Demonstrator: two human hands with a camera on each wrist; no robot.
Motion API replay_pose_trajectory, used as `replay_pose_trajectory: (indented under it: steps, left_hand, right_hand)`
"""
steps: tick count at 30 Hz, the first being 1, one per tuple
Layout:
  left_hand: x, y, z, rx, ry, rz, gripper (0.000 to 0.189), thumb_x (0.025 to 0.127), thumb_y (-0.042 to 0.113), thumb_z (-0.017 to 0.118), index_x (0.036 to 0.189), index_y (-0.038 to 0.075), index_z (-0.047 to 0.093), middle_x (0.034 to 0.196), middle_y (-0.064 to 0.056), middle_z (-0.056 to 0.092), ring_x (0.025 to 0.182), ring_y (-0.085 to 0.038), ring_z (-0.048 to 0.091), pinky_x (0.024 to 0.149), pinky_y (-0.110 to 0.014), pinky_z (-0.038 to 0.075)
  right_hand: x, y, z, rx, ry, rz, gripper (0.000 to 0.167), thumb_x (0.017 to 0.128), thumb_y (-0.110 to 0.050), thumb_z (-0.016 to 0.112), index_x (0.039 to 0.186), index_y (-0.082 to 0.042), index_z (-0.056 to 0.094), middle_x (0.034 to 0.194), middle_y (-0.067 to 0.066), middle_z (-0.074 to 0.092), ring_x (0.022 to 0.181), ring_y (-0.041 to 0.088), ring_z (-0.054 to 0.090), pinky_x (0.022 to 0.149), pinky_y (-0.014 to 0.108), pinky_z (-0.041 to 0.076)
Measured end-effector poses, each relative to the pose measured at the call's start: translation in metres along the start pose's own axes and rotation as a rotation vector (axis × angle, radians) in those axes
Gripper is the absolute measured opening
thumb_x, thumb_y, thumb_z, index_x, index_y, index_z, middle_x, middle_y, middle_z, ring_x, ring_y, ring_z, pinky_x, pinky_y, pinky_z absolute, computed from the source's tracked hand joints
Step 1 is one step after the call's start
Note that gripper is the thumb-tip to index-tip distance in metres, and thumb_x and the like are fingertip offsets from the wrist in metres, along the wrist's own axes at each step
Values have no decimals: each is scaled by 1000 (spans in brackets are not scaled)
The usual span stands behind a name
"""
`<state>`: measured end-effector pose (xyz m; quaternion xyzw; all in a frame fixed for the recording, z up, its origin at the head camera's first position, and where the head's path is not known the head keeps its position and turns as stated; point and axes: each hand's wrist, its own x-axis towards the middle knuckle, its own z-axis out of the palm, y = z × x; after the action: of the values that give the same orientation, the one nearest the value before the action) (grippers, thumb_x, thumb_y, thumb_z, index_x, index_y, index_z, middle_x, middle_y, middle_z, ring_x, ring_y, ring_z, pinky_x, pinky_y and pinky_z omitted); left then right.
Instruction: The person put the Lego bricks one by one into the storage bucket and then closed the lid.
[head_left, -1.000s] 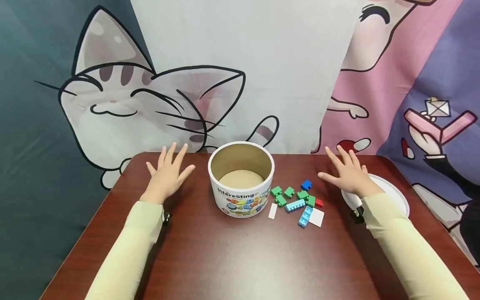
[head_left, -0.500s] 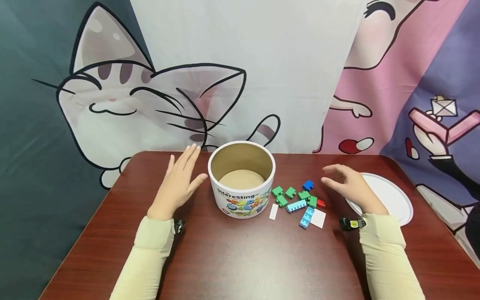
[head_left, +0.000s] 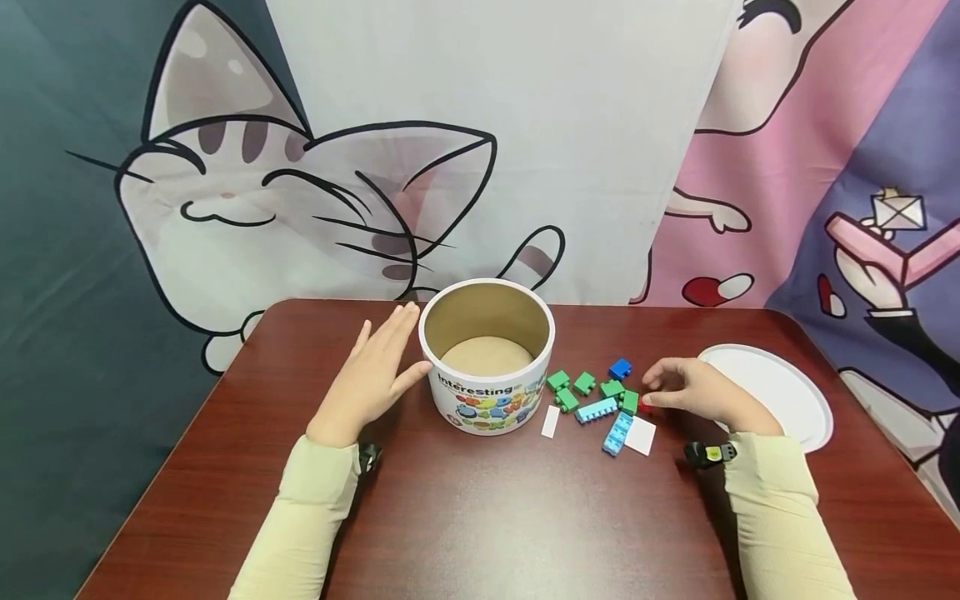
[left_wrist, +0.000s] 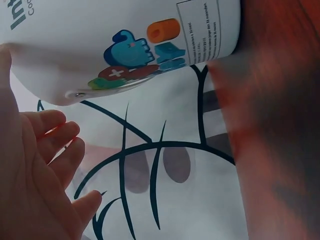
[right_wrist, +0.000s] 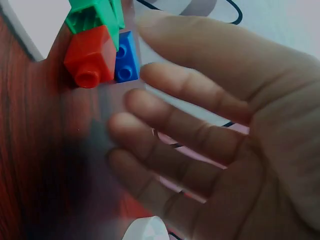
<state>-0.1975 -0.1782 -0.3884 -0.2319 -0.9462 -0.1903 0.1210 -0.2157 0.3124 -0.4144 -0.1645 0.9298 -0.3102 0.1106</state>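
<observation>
Currently | left hand (head_left: 367,379): fingers straight beside round white printed bucket (head_left: 487,404), perhaps for steadying | right hand (head_left: 701,392): thumb and fingertips apart, just beside red plastic brick (right_wrist: 92,57), seemingly for pinching | brick toward far-right corner of dark-red wood-grain surface (head_left: 480,517)

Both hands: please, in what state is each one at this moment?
Left hand: open, beside the white tub, holding nothing.
Right hand: open, near the red brick, holding nothing.

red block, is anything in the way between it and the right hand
Nothing visible stands between the right hand and the red block; the nearest green block lies on the side away from the hand.
</observation>
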Motion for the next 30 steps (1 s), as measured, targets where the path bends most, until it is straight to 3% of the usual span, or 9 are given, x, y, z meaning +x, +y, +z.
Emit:
replay_pose_trajectory:
  steps: [6,15,25,30]
  left_hand:
    - [1,2,2,-1,4,13,78,101,45,60,161,6,27,166,-9,26,154,-25,21,124,-57,7]
    - [0,1,3,11,15,31,81,100,50,57,162,9,25,167,-6,25,154,-24,20,125,-56,8]
    - [-2,1,2,4,23,38,81,100,53,57,162,10,26,167,-5,24,155,-21,18,125,-55,9]
    - [-1,1,3,-4,29,46,81,100,55,55,162,10,26,167,-5,25,155,-22,19,125,-54,10]
  right_hand:
    - [1,4,2,-25,-61,-21,22,86,-25,83,96,-10,71,87,-4,68,84,16,60,76,30,52]
    - [3,2,3,-34,-70,-10,16,86,-20,82,88,-11,69,80,-4,62,78,16,55,69,28,47]
    - [3,0,3,-42,-38,-14,12,86,-15,81,89,-10,70,81,-3,66,78,16,58,70,29,50]
    - [1,-4,3,-59,21,-21,12,85,-13,81,90,-11,71,82,-4,67,79,16,59,72,30,51]
